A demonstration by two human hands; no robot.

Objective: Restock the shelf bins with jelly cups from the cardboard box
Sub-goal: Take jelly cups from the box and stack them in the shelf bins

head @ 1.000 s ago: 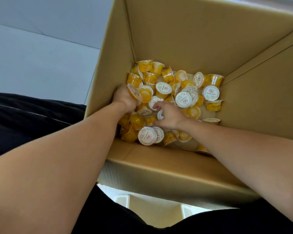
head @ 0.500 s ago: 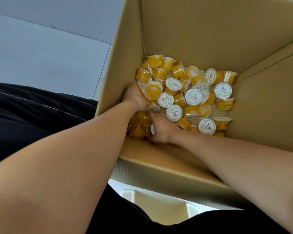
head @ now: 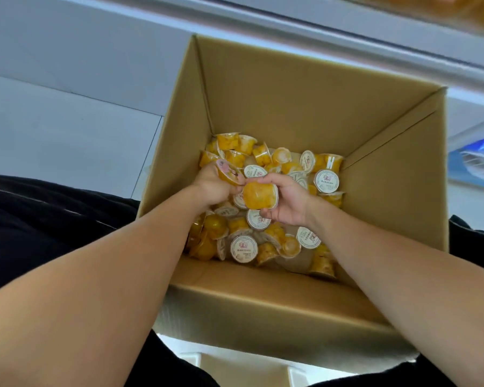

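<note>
Cardboard box (head: 305, 113) dominates the floor in front of the person, its flaps standing up and its tall walls leaving the stock far down at the bottom, which is why both bare forearms reach in over the near wall. Pale floor tiles (head: 53, 129) stretch away to the left, and along the far edge runs a light shelf front (head: 291, 32); the bins to be filled are barely in view, only a blurred orange glimpse at the far right corner, so I cannot tell how full they are. Inside the box, the loose pile of jelly cups (head: 263, 241) lies jumbled, some showing white printed lids, others tipped on their sides with yellow fruit showing, which I judge means each must be picked out rather than scooped neatly. The left hand (head: 213, 185) is clenched around a jelly cup (head: 228, 173) tilted with its lid facing up and left; it seems to be serving as the collecting hand. The right hand (head: 285, 199) grips another cup (head: 260, 195) between thumb and fingers, its yellow underside turned toward the viewer, held just beside the left hand as if to pass it over and gather a handful before lifting out. The restocking looks far from finished, since many cups are left in the box.
</note>
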